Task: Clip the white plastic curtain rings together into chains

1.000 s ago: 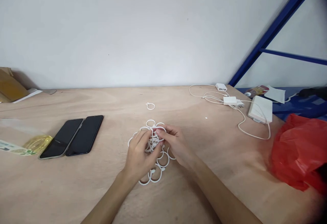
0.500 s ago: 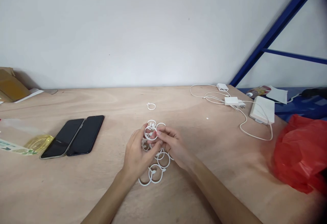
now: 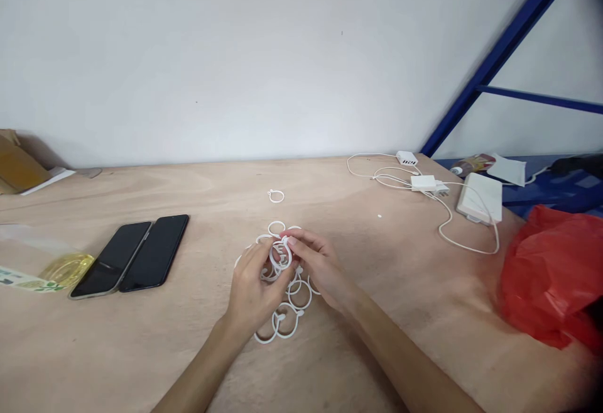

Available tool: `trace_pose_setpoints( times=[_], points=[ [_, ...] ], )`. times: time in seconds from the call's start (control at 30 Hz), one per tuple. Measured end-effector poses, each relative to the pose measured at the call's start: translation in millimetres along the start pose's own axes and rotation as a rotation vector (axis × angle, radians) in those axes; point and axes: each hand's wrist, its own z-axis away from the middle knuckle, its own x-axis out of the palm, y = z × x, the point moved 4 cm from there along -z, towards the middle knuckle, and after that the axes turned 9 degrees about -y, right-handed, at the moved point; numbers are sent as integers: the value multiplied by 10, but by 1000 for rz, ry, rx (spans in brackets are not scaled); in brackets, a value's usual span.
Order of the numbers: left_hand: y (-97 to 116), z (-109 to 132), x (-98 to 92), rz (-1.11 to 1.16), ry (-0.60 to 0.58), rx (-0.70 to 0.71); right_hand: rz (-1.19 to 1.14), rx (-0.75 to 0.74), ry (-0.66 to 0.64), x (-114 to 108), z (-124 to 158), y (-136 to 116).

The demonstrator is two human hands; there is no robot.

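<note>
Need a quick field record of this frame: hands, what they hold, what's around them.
left hand: pinches white ring
right hand: pinches the same white ring
below hands: pile of white rings on wooden table
beyond pile: lone ring, apart
left side: two phones side by side, screens dark
right side: chargers with white cables; red bag

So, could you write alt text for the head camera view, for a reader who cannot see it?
Two bare hands, left hand and right hand, pinch one white ring above a pile of rings on a wooden table. Two dark phones lie to the left, white chargers and a red bag to the right.
</note>
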Motion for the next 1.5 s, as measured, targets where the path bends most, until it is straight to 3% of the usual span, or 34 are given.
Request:
trace_pose_setpoints(
  times=[0.2, 0.37, 0.8, 1.03, 1.17, 1.3, 1.4, 1.5],
  points=[
    [-27, 17, -4, -15, 34, -56, -114, 47, 4, 6, -5, 15],
    [5, 25, -20, 47, 42, 48, -232, 86, -32, 11, -5, 27],
    [-20, 25, -3, 174, 7, 59, -138, -72, -32, 23, -27, 35],
    [-117, -7, 32, 9, -30, -26, 300, -116, 139, -177, -97, -27],
    [-141, 1, 71, -115, -97, -53, 667, -136, 251, -373, -425, -124],
    [-105, 8, 62, -136, -104, -54, 1134, -86, 209, -459, -963, -77],
    [-91, 2, 25, -108, -50, -36, 1238, -78, 174, -477, -1240, 5],
    [-110, -7, -9, -80, 3, -38, 1257, -94, 163, -475, -1324, 47]
  ],
)
